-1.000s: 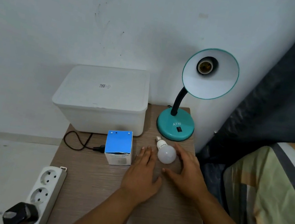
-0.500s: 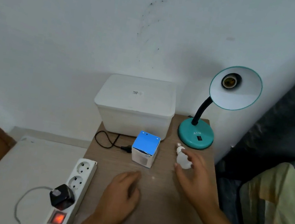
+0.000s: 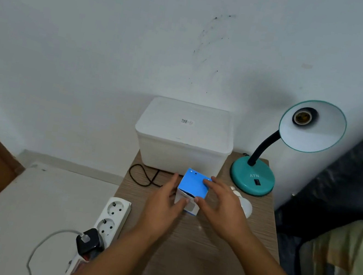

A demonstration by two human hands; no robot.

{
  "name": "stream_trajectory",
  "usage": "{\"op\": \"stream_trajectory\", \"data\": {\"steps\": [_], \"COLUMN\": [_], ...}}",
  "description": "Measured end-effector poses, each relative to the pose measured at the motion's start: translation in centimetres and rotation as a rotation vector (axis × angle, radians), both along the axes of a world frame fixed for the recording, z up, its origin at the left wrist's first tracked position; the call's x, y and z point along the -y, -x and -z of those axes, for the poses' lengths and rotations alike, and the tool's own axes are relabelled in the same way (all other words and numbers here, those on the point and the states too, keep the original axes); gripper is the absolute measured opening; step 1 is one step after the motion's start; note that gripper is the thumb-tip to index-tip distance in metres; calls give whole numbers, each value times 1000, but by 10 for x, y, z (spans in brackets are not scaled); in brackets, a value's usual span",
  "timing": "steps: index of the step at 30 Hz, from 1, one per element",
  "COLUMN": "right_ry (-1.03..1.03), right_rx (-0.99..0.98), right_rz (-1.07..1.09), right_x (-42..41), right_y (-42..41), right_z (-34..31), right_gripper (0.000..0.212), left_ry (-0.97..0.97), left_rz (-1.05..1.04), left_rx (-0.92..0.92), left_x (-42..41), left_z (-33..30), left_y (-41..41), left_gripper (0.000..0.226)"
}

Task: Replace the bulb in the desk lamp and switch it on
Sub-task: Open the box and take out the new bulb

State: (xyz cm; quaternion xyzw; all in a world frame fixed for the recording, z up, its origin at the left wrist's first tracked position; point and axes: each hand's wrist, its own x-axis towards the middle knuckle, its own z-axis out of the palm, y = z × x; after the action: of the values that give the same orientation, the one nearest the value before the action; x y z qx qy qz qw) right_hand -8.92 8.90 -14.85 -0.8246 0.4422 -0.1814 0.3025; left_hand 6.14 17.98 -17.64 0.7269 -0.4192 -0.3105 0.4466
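Head view shows both our forearms reaching forward over the table, converging on the box, a small carton with a blue top and white sides. Our left hand comes in from the lower left, palm turned inward, fingers fairly straight along the box's left side, thumb tip against its white front face. Our right hand comes in from the lower right, its fingers spread over the far right corner of the blue top and its thumb meeting the near front edge. Both hands hold the box between them with loosely extended fingers; we cannot tell whether it is lifted or resting on the table.

Just beyond the right hand's knuckles lies the bulb, on its side, its screw base pointing away from us toward the lamp; the hand covers part of its globe. Farther out past that hand stands the lamp's teal base, and its shade tilts toward us with the socket bare. Ahead of both hands sits a white bin. Left of the left forearm lies a power strip with a black plug in it.
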Motion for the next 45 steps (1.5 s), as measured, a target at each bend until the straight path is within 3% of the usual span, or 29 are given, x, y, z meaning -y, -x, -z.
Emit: {"op": "stream_trajectory", "data": {"steps": [5, 16, 21, 37, 45], "right_ry": [10, -74, -90, 105, 251], "right_rx": [-79, -133, -152, -344, -438], "right_rz": [-20, -85, -116, -240, -364], "right_x": [6, 18, 27, 33, 32], "right_y": [2, 5, 6, 2, 3], "right_z": [-6, -8, -14, -34, -34], "right_gripper": [55, 65, 61, 59, 37], "left_ry": [22, 60, 88, 93, 109], "left_rz": [-13, -14, -5, -17, -18], "left_rx": [37, -176, -168, -107, -185], "left_x": [4, -1, 4, 4, 3], "left_z": [2, 4, 4, 8, 7], "left_y": [2, 6, 5, 5, 7], "left_gripper": [59, 59, 56, 56, 54]}}
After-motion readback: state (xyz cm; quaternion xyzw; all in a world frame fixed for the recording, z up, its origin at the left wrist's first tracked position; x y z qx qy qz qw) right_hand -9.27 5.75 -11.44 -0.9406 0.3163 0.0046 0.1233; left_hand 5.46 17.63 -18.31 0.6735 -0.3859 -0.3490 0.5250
